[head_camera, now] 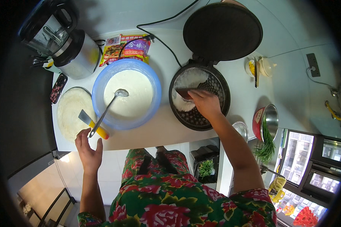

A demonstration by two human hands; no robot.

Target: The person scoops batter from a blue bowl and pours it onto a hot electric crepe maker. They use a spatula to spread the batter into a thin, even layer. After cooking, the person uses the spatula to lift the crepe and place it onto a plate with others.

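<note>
My right hand [206,103] grips a flat brown scraper [184,93] over the lower plate of an electric griddle [199,124], where white batter [191,78] covers the upper left part. The griddle's round black lid [223,31] stands raised behind. My left hand [88,150] hovers at the table's front edge with fingers apart and nothing held. Just above it are the handle of a metal ladle [102,116] and a yellow-handled metal scraper [98,127]. The ladle's bowl rests in white batter in a blue plastic basin [155,93]. Pale flatbreads [74,110] lie left of the basin.
A blender [74,54] and a phone [58,88] are at the left. Food packets [128,48] lie behind the basin, near a black cable [164,44]. To the right are chopsticks [256,72] across a small bowl, a glass bowl [241,130], and a red-sided metal bowl [257,123] with green chives [267,144].
</note>
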